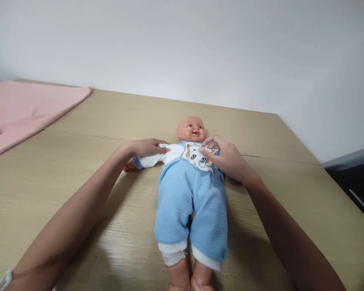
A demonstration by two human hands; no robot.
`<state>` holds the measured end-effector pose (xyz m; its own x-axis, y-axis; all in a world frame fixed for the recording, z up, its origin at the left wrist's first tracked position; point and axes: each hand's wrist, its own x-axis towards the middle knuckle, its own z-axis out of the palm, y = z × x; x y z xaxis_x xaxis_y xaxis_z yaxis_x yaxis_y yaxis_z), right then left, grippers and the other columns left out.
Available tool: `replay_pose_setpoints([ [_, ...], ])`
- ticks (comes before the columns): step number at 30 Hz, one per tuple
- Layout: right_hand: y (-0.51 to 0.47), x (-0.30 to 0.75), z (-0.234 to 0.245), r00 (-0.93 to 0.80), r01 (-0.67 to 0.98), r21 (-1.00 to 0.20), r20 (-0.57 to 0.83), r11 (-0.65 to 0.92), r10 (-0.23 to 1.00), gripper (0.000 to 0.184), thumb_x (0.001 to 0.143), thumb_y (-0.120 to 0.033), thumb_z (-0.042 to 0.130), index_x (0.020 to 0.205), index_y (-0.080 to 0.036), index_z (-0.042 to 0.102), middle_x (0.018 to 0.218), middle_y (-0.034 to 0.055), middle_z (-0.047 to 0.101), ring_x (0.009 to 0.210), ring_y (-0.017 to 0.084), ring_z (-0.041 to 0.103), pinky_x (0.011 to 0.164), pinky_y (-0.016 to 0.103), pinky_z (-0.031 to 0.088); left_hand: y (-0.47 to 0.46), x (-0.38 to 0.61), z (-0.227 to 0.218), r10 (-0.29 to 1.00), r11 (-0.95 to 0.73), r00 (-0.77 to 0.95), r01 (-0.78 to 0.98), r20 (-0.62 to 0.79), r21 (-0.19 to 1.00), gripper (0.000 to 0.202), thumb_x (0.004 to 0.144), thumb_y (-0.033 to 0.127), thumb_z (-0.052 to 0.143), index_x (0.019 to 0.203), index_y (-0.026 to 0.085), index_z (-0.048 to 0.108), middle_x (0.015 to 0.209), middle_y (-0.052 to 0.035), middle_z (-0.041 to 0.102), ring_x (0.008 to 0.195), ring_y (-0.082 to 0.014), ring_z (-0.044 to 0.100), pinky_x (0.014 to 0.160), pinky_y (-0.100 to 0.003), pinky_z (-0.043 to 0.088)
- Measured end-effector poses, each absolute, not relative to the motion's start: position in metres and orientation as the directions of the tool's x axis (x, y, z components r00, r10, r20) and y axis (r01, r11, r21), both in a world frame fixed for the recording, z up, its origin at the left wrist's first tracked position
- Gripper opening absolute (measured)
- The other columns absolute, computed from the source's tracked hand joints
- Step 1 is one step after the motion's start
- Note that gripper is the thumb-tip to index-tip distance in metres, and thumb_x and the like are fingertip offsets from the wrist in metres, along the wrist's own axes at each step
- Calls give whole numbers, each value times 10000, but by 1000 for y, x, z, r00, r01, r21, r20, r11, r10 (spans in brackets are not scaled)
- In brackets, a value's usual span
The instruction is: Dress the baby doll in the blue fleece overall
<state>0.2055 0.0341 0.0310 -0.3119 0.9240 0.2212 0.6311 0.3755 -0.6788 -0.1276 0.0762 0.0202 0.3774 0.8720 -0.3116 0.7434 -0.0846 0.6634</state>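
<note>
A baby doll [191,130] lies on its back on the wooden table [79,190], head away from me. It wears a fleece suit [189,202] with light blue legs, a white top and an elephant picture on the chest. My left hand [145,147] rests on the doll's white sleeve near the shoulder, fingers closed over the fabric. My right hand [223,155] lies on the doll's other shoulder, fingers curled on the chest cloth and hiding that arm.
A pink blanket [21,111] is spread at the table's far left corner. A white wall rises right behind the table. The table's right edge drops to a dark floor [356,182] at the right.
</note>
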Motion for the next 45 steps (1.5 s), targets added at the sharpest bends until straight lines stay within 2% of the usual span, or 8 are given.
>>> replay_pose_setpoints([
  [5, 33, 236, 25, -359, 717, -528, 279, 454, 891, 275, 1036, -525, 722, 1038, -254, 768, 968, 65, 781, 925, 285, 683, 869, 420, 511, 72, -129, 32, 899, -131, 286, 898, -331, 420, 728, 964, 773, 584, 1397, 213, 754, 1357, -158, 814, 1150, -368, 743, 936, -371, 536],
  [10, 1, 292, 0, -329, 780, -364, 454, 509, 828, 386, 1052, -551, 683, 1283, -243, 704, 1287, 154, 751, 1240, 385, 661, 1131, 576, 482, 37, -98, 58, 975, -217, 211, 971, 72, 99, 382, 1112, 323, 464, 1335, 164, 731, 1290, -188, 806, 1188, -383, 725, 1054, -480, 506],
  [16, -38, 357, -38, -241, 745, -539, 332, 393, 912, 596, 941, -642, 819, 1399, -278, 704, 1350, 166, 753, 1214, 424, 717, 1010, 586, 616, 12, -6, 58, 696, -711, 602, 653, 391, 260, 323, 1144, 417, 569, 1317, 184, 710, 1374, -147, 738, 1331, -331, 629, 1176, -463, 482],
  [23, -39, 357, -32, 4, 563, -779, 336, 276, 942, 559, 793, -607, 958, 1193, -282, 740, 1058, 77, 804, 908, 301, 774, 811, 446, 655, 39, 50, 30, 656, -754, 711, 607, 251, 252, 222, 1098, 314, 665, 1248, 167, 739, 1236, -134, 783, 1176, -326, 712, 1008, -438, 515],
  [30, -6, 325, 10, 63, 378, -873, 356, 308, 932, 565, 668, -559, 1050, 1030, -281, 716, 964, 41, 744, 871, 263, 736, 787, 404, 653, 36, 35, 28, 403, -913, 768, 302, 497, 274, 338, 1195, 343, 465, 1279, 154, 733, 1220, -146, 749, 1129, -260, 705, 997, -357, 528],
  [36, 16, 268, 26, -163, 247, -894, 342, 374, 925, 590, 660, -560, 1062, 994, -280, 664, 898, 21, 742, 852, 256, 728, 821, 405, 635, 30, 20, 24, 287, -958, 738, 208, 611, 198, 421, 1214, 376, 398, 1279, 237, 789, 1239, -124, 785, 1105, -240, 727, 994, -363, 553],
  [41, 14, 242, 19, -346, 410, -778, 350, 476, 871, 371, 765, -416, 979, 873, -282, 651, 758, -12, 692, 695, 219, 617, 628, 349, 509, 27, 14, 26, 328, -944, 670, 201, 666, 262, 371, 1198, 375, 468, 1209, 278, 826, 1196, -97, 812, 1055, -234, 745, 960, -374, 566],
  [45, 10, 251, 14, -399, 389, -770, 354, 505, 846, 361, 810, -445, 962, 1079, -301, 770, 1044, 48, 796, 960, 324, 732, 829, 443, 603, 35, 21, 26, 385, -898, 551, 40, 740, 438, 213, 1131, 364, 655, 1112, 213, 804, 1111, -100, 803, 1061, -222, 741, 975, -354, 576],
])
